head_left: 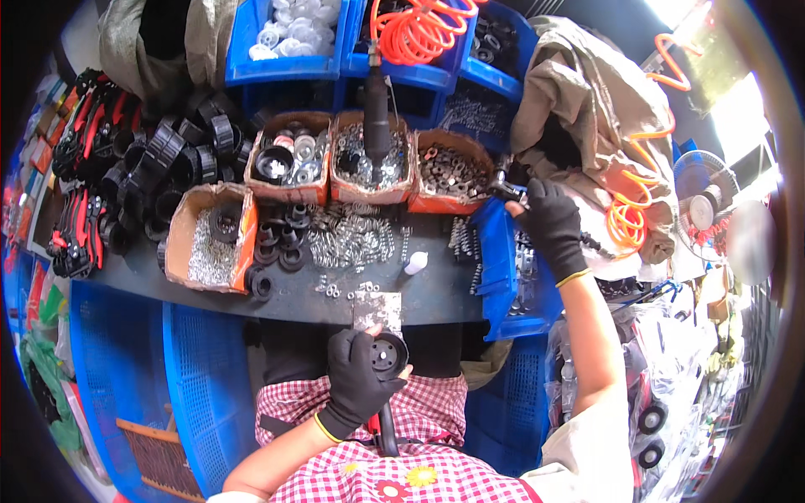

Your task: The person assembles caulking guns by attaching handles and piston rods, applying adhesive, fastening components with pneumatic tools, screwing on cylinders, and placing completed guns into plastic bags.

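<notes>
My left hand (360,377), in a black fingerless-tipped glove, is closed around a round black wheel-like part (387,355) with small holes and a bright centre. A black and red handle (386,432) extends below it, against the checked apron. Just beyond the part, a worn metal plate (377,310) juts from the bench's near edge. My right hand (549,220), gloved the same way, is raised at the right above a blue bin (496,272). It is closed on a tool with a silver metal head (505,186); the rest of the tool is hidden by the fingers.
Cardboard boxes (453,204) of small metal parts line the bench, with springs (350,235) and black bushings (277,239) before them. A white bottle (416,263) stands nearby. A dark air tool (376,126) hangs over the middle. Black rings (168,155) and red-black handles (75,230) lie left.
</notes>
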{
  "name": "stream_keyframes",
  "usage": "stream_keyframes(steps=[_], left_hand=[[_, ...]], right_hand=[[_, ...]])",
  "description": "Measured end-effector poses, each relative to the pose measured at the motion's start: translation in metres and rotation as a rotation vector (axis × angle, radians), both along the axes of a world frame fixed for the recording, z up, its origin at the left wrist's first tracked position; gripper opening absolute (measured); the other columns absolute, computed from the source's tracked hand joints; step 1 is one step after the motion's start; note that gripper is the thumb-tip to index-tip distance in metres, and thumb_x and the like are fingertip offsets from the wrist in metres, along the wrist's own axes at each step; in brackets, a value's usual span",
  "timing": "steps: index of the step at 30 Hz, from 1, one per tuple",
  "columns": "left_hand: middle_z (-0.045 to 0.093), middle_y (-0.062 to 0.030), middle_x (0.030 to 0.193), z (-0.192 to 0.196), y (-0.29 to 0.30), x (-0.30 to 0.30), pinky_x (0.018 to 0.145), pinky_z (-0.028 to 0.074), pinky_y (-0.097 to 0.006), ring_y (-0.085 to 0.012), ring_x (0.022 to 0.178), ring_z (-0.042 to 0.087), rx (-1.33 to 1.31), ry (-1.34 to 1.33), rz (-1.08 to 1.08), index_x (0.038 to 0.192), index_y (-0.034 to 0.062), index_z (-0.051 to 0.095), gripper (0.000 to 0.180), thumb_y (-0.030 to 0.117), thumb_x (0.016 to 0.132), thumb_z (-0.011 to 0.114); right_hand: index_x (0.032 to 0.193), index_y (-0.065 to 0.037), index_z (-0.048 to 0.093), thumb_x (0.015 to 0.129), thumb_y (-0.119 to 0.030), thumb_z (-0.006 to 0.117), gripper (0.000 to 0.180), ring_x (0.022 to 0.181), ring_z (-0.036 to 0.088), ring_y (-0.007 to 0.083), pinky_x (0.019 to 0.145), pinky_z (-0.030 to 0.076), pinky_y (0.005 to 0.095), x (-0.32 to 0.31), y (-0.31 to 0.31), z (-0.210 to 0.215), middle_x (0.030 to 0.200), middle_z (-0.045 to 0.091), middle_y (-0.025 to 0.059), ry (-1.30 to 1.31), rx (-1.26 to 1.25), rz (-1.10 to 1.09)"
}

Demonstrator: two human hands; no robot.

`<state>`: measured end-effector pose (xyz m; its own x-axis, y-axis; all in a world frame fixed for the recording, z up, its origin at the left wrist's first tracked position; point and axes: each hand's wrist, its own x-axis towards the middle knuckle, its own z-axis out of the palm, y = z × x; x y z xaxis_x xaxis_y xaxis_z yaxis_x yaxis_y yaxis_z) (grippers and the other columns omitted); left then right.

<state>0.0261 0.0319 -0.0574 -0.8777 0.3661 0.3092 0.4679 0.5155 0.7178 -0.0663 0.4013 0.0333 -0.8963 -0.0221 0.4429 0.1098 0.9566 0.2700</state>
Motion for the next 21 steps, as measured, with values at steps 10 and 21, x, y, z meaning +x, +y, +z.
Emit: stream_keyframes(steps=[10, 21], left_hand=[[0.048, -0.0159, 0.107, -0.006, 0.006, 0.002, 0.088, 0.044, -0.041, -0.0312, 0.101, 0.049, 0.031, -0.012, 0.088, 0.119, -0.0029, 0.052, 0.074, 0.022, 0.058, 0.085], [0.048, -0.0157, 0.108, -0.008, 0.002, 0.002, 0.087, 0.043, -0.041, -0.0314, 0.100, 0.049, -0.014, -0.015, 0.127, 0.116, 0.0013, 0.052, 0.072, 0.021, 0.056, 0.086]], right_hand=[[0.091, -0.001, 0.067, 0.085, -0.025, 0.060, 0.025, 0.077, 0.065, 0.0304, 0.072, 0.051, 0.0401, 0.135, -0.159, -0.136, 0.085, 0.065, 0.0214, -1.497, -0.770, 0.480], [0.104, -0.005, 0.066, 0.084, -0.028, 0.066, 0.031, 0.092, 0.061, 0.0196, 0.085, 0.048, 0.0321, 0.140, -0.359, -0.347, 0.103, 0.064, 0.0113, -1.139, 0.834, 0.231]])
